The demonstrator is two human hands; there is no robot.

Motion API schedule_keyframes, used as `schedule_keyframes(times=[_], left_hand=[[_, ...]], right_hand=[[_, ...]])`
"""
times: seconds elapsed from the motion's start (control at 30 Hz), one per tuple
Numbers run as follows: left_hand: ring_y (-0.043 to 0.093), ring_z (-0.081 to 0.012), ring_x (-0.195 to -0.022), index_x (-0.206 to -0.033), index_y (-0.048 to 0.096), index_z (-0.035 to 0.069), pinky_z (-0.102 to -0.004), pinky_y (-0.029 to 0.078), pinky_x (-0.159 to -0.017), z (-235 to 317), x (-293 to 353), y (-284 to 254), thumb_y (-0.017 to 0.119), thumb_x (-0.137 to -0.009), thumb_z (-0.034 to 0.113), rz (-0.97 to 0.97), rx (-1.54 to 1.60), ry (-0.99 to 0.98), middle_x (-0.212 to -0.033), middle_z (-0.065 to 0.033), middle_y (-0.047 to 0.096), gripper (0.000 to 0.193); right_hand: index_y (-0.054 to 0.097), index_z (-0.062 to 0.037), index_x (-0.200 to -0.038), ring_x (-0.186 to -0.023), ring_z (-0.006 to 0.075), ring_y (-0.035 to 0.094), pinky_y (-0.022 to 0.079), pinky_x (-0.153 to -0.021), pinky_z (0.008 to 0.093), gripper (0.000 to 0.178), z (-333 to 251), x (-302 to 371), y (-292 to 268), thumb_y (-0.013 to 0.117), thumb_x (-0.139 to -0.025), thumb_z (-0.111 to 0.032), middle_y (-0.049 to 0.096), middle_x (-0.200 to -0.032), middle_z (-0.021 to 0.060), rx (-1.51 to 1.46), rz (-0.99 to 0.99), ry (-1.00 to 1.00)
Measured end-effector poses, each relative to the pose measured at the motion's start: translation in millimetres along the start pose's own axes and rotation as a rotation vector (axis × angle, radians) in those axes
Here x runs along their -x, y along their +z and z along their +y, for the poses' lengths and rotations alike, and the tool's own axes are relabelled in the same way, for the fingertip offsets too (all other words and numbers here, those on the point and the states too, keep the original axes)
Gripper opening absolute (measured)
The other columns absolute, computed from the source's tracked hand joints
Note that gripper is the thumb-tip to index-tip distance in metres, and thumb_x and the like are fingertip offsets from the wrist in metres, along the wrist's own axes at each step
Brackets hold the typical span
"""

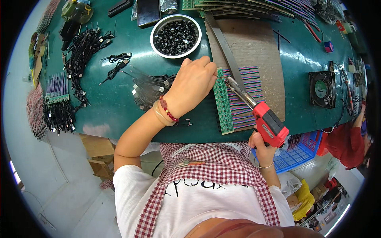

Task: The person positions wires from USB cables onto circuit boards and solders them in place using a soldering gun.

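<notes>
Soldering at green bench, frame centre.
Wooden board (258,43) upper right w/ steel ruler (224,45); steel bowl (176,36) of black parts top centre; green PCB strip (223,104) w/ striped wires centre. Left hand (192,85) curled, pressing strip; right hand (262,146) grips red soldering gun (266,121), tip prob. touching strip.

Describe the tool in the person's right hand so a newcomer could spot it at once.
On the green worktable, find the brown board and its strip of small green circuit boards. The red pistol-grip soldering gun, in the right hand, points its metal barrel there; nothing else nearby is red and gun-shaped.
</notes>
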State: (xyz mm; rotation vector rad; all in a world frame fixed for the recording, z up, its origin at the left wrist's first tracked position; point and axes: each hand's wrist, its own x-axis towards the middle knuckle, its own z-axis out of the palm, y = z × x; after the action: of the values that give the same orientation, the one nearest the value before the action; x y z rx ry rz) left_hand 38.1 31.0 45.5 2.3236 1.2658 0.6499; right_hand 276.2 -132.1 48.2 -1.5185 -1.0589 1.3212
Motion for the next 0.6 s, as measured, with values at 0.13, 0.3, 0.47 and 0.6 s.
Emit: schedule_keyframes(times=[0.13,0.3,0.47,0.6], left_hand=[[0.053,-0.0281,-0.07,-0.077,0.059,0.003,-0.0363,0.039,-0.066,0.0,-1.8,-1.4,0.062,-0.075,0.004,-0.011,-0.006,0.008,-0.076,-0.0092,0.053,0.003],[0.053,-0.0279,-0.071,-0.076,0.058,0.003,-0.0362,0.039,-0.067,0.0,-4.4,-3.8,0.061,-0.076,0.005,-0.038,-0.012,0.021,-0.075,-0.0094,0.053,0.003],[0.053,-0.0278,-0.071,-0.076,0.058,0.003,-0.0364,0.038,-0.066,1.6,-5.4,-5.5,0.06,-0.077,0.006,-0.055,-0.04,0.029,-0.075,-0.0094,0.053,0.004],[0.053,-0.0277,-0.071,-0.075,0.058,0.003,-0.0365,0.039,-0.066,2.9,-6.7,-7.4,0.06,-0.077,0.006,-0.074,-0.056,0.034,-0.075,-0.0094,0.053,0.004]], right_hand=[[0.049,0.0056,-0.102,-0.05,0.0127,0.047,0.042,-0.05,0.0271,0.02,-1.0,-1.3,-0.1,0.056,-0.089,-0.008,0.048,-0.059,0.0047,0.042,-0.007,-0.008],[0.061,-0.0023,-0.096,-0.066,0.0117,0.056,0.046,-0.059,0.0275,0.018,19.1,3.8,-10.0,0.07,-0.081,-0.008,0.061,-0.077,0.0025,0.13,0.034,-0.064],[0.062,-0.0013,-0.1,-0.078,0.0148,0.058,0.048,-0.069,0.0303,0.025,8.6,5.8,-13.0,0.072,-0.079,-0.01,0.063,-0.088,0.0046,-0.001,0.001,0.095],[0.062,-0.0011,-0.099,-0.077,0.0145,0.058,0.048,-0.068,0.0302,0.023,15.2,5.4,-9.4,0.071,-0.079,-0.01,0.063,-0.087,0.0048,0.031,0.032,0.052]])
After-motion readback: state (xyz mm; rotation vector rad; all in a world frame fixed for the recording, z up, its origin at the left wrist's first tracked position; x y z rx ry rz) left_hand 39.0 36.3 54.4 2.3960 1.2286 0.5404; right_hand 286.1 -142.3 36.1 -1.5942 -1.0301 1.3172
